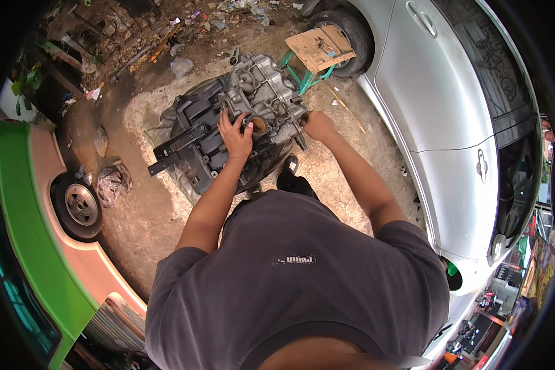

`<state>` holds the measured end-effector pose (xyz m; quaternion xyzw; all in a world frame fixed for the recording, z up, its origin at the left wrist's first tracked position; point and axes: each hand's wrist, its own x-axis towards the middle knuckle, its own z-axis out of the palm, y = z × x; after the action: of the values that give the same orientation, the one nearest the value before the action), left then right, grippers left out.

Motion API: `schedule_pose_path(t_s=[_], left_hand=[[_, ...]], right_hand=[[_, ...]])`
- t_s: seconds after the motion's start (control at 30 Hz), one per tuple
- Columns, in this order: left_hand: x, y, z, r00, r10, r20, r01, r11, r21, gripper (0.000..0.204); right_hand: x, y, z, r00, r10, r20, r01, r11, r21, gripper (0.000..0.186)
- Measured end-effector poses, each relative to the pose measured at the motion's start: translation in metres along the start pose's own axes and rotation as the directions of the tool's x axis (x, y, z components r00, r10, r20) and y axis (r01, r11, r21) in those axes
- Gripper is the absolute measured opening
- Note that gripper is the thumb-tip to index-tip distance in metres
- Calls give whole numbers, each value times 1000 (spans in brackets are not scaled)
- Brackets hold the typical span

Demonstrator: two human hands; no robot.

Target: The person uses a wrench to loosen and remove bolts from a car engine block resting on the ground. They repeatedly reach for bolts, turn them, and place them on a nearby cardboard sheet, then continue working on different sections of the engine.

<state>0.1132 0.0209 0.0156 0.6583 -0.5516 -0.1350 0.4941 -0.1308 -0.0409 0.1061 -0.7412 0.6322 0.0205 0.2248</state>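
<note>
A grey metal engine block (pixel 262 83) with dirty castings sits in front of me, on or against a black ribbed plastic part (pixel 200 114). My left hand (pixel 235 135) lies on the engine with its fingers spread, beside a round brownish opening (pixel 257 125). At the engine's right edge is my right hand (pixel 319 126), its fingers curled in against the metal. Whatever those fingers grip, if anything, is too small or hidden to make out. A dark shoe (pixel 291 164) of mine stands just below the engine.
A small wooden-topped stool (pixel 320 46) with green legs and small items on it stands beyond the engine, near a silver car (pixel 438 80) on the right. On the left is a green and peach vehicle (pixel 49 185). Litter (pixel 182 65) and a plastic bag (pixel 113 185) lie on the ground.
</note>
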Motion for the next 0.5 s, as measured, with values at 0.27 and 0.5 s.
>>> schedule_pose_path(t_s=[0.27, 0.5], left_hand=[[-1, 1, 0, 1000, 0, -18, 0, 1000, -24, 41], [-1, 1, 1, 1000, 8, -26, -9, 1000, -11, 41]], right_hand=[[33, 11, -37, 953, -248, 174, 256, 966, -23, 37], [49, -3, -36, 918, -347, 194, 384, 900, -208, 36]])
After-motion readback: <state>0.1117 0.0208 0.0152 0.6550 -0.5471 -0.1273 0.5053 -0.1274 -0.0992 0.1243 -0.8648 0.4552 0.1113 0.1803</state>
